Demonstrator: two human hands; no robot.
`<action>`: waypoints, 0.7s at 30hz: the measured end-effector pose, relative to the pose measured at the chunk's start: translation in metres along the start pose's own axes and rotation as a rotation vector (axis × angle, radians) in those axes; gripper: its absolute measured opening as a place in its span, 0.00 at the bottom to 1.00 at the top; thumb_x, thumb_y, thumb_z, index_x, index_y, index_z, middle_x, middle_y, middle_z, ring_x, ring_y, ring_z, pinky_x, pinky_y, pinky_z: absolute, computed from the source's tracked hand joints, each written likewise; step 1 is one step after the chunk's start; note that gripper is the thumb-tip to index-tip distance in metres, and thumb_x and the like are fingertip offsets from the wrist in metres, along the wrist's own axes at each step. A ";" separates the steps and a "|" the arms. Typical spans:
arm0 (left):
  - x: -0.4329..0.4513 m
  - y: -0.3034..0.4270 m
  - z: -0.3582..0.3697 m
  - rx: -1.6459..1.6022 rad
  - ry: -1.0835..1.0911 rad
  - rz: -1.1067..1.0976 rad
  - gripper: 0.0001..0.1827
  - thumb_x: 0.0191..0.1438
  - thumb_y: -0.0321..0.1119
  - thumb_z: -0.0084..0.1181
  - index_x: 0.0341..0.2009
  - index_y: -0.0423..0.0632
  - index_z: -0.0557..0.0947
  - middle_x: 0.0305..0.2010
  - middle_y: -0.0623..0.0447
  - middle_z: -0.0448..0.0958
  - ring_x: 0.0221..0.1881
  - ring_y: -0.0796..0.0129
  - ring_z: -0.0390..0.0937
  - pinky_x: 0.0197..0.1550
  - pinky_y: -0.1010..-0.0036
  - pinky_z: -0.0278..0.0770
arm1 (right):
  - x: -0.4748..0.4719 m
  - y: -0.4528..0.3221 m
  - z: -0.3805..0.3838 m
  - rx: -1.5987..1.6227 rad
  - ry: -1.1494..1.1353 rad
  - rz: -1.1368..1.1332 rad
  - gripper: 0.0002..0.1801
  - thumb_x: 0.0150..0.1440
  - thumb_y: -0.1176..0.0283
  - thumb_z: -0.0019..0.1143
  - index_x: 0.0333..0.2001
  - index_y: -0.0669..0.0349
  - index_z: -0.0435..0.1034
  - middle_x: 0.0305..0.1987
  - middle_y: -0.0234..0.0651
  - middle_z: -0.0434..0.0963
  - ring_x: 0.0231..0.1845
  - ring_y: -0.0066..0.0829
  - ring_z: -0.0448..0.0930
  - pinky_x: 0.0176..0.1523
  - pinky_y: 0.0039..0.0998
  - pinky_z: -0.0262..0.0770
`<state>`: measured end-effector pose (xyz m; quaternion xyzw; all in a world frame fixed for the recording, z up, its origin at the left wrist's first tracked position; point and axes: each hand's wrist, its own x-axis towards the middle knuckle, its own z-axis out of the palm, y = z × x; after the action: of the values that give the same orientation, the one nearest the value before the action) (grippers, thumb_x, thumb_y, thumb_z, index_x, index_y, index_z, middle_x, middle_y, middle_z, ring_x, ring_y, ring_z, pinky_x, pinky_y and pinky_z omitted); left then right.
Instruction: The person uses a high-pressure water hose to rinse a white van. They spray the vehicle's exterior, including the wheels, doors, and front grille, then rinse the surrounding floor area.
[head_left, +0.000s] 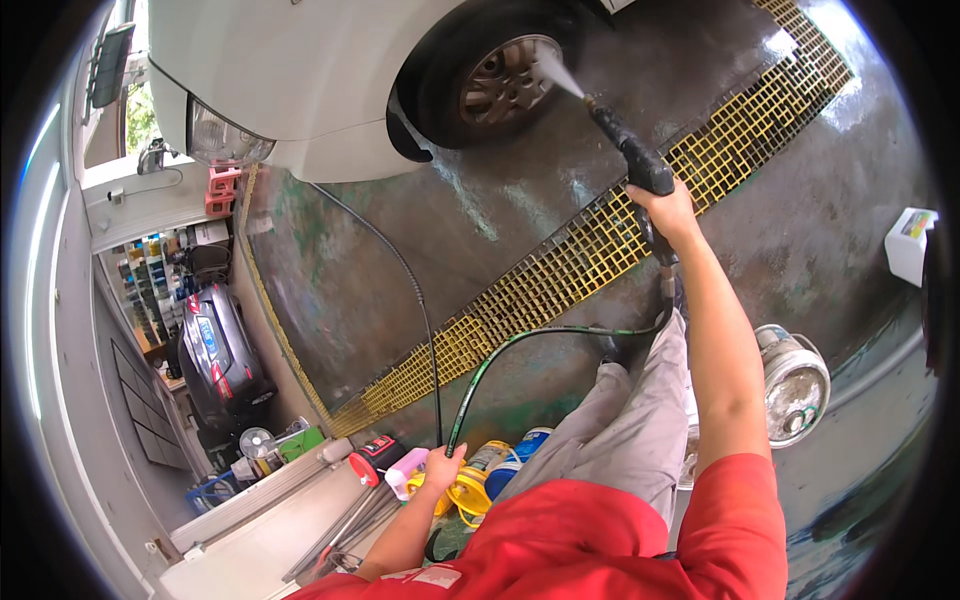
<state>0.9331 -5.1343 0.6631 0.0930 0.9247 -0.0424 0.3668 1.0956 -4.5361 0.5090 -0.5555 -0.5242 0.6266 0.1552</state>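
Observation:
My right hand (667, 210) grips the handle of a black pressure washer gun (637, 154). White spray (559, 71) leaves its nozzle and strikes the right part of a brown, dirty-looking wheel rim (502, 90). The rim sits in a black tyre (431, 82) under the fender of a white car (300, 75). From the gun's lower end a black hose (525, 336) curves left and down to my left hand (444, 465), which is closed around it at the lower centre.
A yellow floor grating (555, 270) crosses the wet floor diagonally. Yellow and blue buckets (525, 450) stand near my left hand, beside a red-and-black container (375, 459). A dirty white bucket (795, 390) is at my right. Another hose (401, 259) runs to the car. A dark car (217, 352) stands farther left.

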 end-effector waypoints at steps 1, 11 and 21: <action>0.000 0.002 0.000 -0.007 0.000 -0.024 0.25 0.56 0.52 0.61 0.31 0.37 0.83 0.25 0.39 0.80 0.28 0.48 0.80 0.35 0.60 0.74 | -0.004 -0.004 0.000 0.028 -0.033 -0.056 0.21 0.46 0.64 0.73 0.42 0.64 0.77 0.34 0.35 0.82 0.35 0.27 0.79 0.45 0.32 0.74; 0.003 0.010 0.007 -0.004 -0.022 0.004 0.26 0.56 0.52 0.60 0.31 0.37 0.83 0.24 0.37 0.78 0.29 0.43 0.78 0.36 0.57 0.74 | -0.031 -0.031 0.005 -0.063 -0.025 -0.193 0.23 0.47 0.65 0.71 0.47 0.61 0.76 0.37 0.36 0.82 0.39 0.30 0.80 0.49 0.32 0.74; -0.005 0.009 0.007 -0.003 -0.038 0.032 0.24 0.56 0.51 0.60 0.29 0.38 0.83 0.22 0.39 0.77 0.26 0.48 0.76 0.34 0.59 0.73 | -0.043 -0.036 0.022 -0.170 -0.063 -0.204 0.27 0.48 0.65 0.69 0.53 0.59 0.75 0.39 0.38 0.82 0.42 0.31 0.81 0.51 0.33 0.74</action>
<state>0.9427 -5.1275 0.6614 0.1063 0.9159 -0.0372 0.3852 1.0773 -4.5657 0.5588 -0.4904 -0.6338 0.5779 0.1542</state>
